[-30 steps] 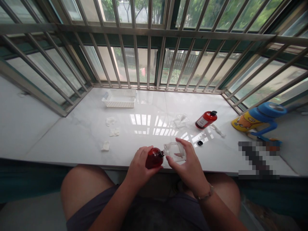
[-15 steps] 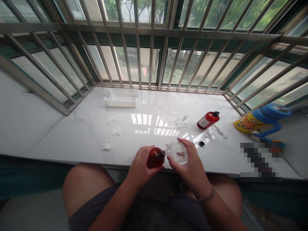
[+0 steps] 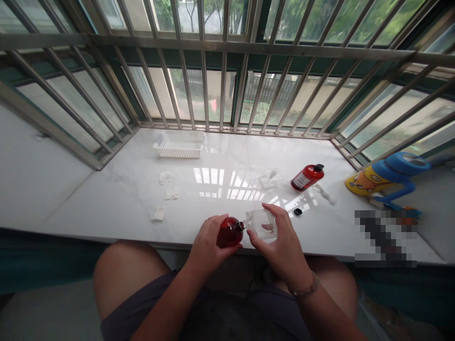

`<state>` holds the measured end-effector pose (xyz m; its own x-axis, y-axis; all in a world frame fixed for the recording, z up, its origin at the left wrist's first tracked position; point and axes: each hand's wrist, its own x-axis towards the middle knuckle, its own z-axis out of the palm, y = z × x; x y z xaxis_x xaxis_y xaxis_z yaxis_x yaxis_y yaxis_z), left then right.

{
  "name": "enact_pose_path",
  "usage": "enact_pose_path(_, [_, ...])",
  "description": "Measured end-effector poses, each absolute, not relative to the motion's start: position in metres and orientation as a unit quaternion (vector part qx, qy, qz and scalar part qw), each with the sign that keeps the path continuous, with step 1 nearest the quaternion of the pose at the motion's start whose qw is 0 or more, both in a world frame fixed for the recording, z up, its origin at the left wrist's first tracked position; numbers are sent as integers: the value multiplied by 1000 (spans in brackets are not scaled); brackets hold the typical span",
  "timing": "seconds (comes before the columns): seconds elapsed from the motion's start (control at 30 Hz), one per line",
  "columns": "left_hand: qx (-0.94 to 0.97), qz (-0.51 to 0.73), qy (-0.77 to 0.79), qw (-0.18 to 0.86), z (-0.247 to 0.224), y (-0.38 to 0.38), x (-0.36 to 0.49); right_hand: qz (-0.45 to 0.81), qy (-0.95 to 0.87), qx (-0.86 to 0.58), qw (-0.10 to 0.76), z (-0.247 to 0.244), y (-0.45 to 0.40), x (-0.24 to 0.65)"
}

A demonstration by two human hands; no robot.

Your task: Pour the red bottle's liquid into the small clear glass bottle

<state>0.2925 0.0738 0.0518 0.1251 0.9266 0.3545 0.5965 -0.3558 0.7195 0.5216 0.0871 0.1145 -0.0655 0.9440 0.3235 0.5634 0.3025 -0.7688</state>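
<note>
My left hand (image 3: 206, 244) is wrapped round a dark red bottle (image 3: 229, 232), tilted so that its open black neck points right. My right hand (image 3: 280, 241) grips a clear glass bottle (image 3: 262, 224) by its sides, its neck turned left. The two mouths meet or nearly meet over the front edge of the ledge; I cannot tell whether they touch. Whether any liquid passes between them is too small to make out. A small black cap (image 3: 297, 212) lies on the ledge right of my right hand.
On the white ledge (image 3: 117, 203) a labelled red bottle (image 3: 306, 178) stands beyond the cap. Crumpled clear plastic (image 3: 270, 178) is left of it. A blue-yellow flask (image 3: 380, 175) stands far right. Several white scraps (image 3: 171, 193) and a white basket (image 3: 181, 150) are at left. Window bars close the back.
</note>
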Motion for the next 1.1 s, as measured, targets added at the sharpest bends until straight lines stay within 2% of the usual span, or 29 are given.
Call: enact_pose_path(1.1, [727,387,527,209,52,75,293,193,-712,-536,410,114,87,523])
